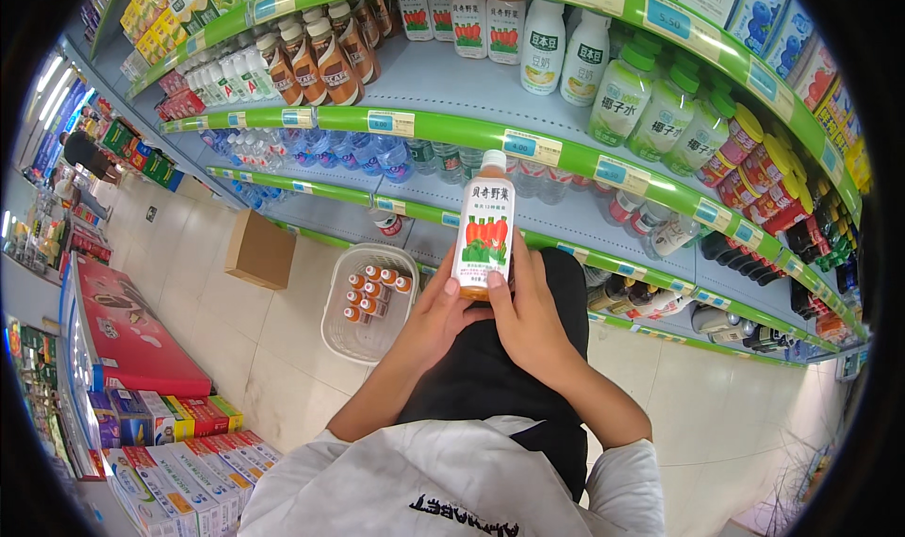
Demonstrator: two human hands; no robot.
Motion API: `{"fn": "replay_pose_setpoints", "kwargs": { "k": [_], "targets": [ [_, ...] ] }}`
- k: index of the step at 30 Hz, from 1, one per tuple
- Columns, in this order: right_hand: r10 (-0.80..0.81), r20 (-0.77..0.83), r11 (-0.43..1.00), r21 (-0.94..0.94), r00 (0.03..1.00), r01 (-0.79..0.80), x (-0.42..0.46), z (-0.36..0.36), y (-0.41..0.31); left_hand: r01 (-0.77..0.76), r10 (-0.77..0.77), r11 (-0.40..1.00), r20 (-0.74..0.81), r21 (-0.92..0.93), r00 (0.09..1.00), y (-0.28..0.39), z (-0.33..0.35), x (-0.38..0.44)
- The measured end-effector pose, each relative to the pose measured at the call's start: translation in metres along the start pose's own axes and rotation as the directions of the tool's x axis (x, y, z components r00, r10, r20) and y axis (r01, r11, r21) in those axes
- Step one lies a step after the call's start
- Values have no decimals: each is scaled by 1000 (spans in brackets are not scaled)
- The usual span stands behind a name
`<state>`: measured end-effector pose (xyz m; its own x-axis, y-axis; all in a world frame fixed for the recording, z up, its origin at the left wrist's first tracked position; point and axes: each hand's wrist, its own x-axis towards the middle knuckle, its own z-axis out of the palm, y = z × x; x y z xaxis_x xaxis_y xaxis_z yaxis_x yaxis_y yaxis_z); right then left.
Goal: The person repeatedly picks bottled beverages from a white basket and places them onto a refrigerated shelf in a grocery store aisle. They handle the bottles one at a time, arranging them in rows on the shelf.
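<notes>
Both of my hands hold one juice bottle [485,229] with a white cap and a label picturing red vegetables. It stands upright in front of my knees, before the shelves. My left hand [436,314] grips its lower left side; my right hand [527,303] holds the lower right side, thumb on the label's bottom edge. To the left on the floor, a white plastic basket [331,307] contains several small bottles [371,289] with orange caps. Similar carton-shaped juice bottles [469,24] with red vegetable pictures stand on the upper shelf [452,77].
Green-edged shelves of drinks curve across the front, with price tags along the shelf edge [488,139]. A brown cardboard box [260,248] sits on the floor left of the basket. Stacked milk cartons [177,487] are at the lower left. A person [86,156] is far off at left.
</notes>
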<state>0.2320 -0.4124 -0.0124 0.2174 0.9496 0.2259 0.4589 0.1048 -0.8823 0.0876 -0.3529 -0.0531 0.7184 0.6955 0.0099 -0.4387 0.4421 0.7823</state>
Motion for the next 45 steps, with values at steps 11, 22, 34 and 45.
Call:
{"fn": "replay_pose_setpoints", "kwargs": {
  "k": [11, 22, 34, 45],
  "targets": [
    [-278, -9, 948, -163, 961, 273, -4, 9, 16, -196, 221, 872, -3, 449, 975, 20, -32, 4],
    [-669, -93, 727, -289, 737, 623, 22, 8, 18, -514, 535, 402, 261, 758, 803, 49, -7, 10],
    [-652, -348, 740, -97, 674, 666, 42, 26, 45, -548, 518, -153, 539, 823, 664, 71, 15, 25],
    [-306, 76, 852, -423, 949, 308, 11, -6, 75, -405, 482, 102, 310, 909, 819, 132, -45, 83]
  ]
}}
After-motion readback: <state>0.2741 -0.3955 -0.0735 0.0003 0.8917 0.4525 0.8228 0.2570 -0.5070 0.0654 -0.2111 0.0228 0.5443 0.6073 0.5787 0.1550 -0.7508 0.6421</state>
